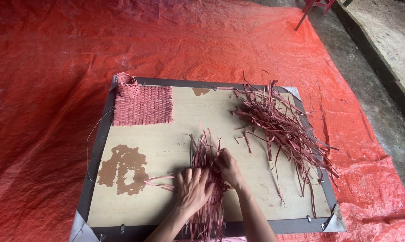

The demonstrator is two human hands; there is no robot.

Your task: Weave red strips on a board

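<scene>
The left hand [192, 190] is laid flat, fingers spread, on the half-woven strips [205, 179]; a strip is pinched by the curled right hand [227, 166] on the board [166, 148].

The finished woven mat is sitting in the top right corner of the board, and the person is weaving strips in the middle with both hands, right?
Not quite. The head view shows the woven mat in the board's top left corner; the loose strips fill the top right. The left hand and right hand do work the strips in the middle.
</scene>
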